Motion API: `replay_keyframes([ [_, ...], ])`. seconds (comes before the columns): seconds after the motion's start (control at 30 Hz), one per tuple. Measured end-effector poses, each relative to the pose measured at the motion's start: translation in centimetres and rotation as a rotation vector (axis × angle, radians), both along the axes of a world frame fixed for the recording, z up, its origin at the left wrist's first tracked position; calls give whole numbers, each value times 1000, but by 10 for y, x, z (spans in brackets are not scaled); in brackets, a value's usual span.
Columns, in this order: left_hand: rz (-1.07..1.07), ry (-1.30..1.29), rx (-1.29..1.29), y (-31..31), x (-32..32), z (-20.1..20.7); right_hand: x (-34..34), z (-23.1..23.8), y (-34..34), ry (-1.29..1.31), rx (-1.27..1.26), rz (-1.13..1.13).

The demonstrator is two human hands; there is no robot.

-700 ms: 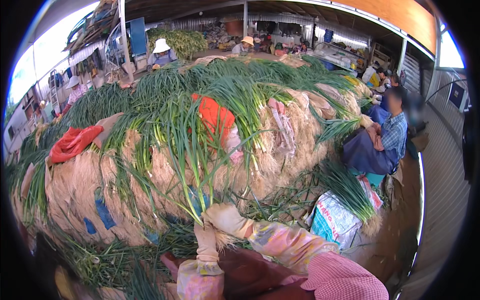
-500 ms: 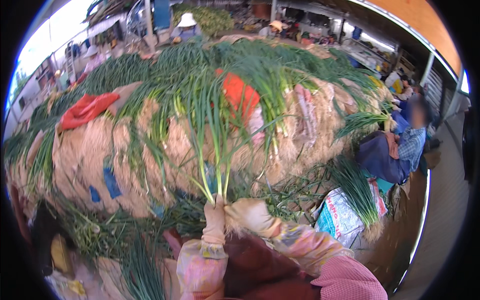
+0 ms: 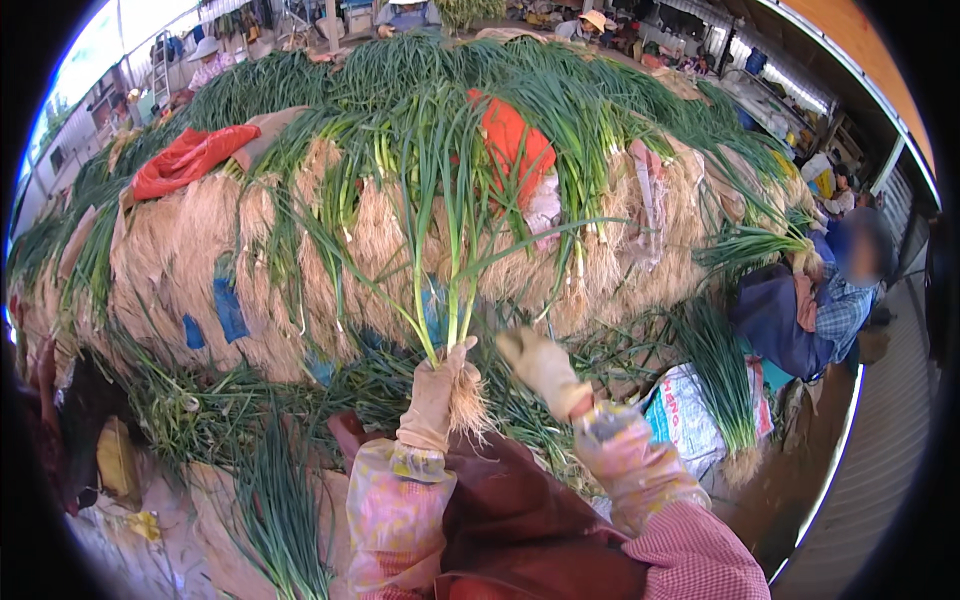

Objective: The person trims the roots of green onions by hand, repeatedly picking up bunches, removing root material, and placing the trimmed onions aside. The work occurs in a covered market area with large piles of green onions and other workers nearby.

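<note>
My left hand (image 3: 428, 405), in a beige glove, is closed around a few scallions (image 3: 455, 285) just above their roots. Their long green leaves point up and away from me, and the pale stringy roots hang out on the glove's right side. My right hand (image 3: 548, 372), gloved too, is in the air to the right, apart from the scallions. Motion smears its fingers, and I see nothing clear in them. In front of both hands rises a large heap of scallions (image 3: 370, 215), roots facing me.
Loose leaves (image 3: 200, 410) litter the ground below the heap. A scallion bundle (image 3: 280, 510) lies at lower left; another (image 3: 715, 380) rests on a white sack (image 3: 685, 420) at right. A person (image 3: 800, 310) sits beyond that sack. Red cloth (image 3: 190, 160) lies on the heap.
My right hand has come away from the scallion roots and moved right. My left hand still grips the scallions, whose roots now show. The view has tilted downward.
</note>
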State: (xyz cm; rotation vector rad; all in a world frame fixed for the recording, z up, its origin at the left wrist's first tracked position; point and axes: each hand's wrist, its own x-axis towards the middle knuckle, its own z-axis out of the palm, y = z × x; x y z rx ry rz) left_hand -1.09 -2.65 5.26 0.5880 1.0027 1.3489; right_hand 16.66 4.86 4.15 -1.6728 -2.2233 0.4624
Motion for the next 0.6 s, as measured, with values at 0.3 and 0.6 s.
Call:
replay_keyframes([
  [0.3, -14, 93, 4, 6, 8, 2, -61, 15, 129, 760, 10, -86],
  [0.6, 262, 3, -54, 12, 13, -25, -67, 24, 20, 1055, -255, -118],
])
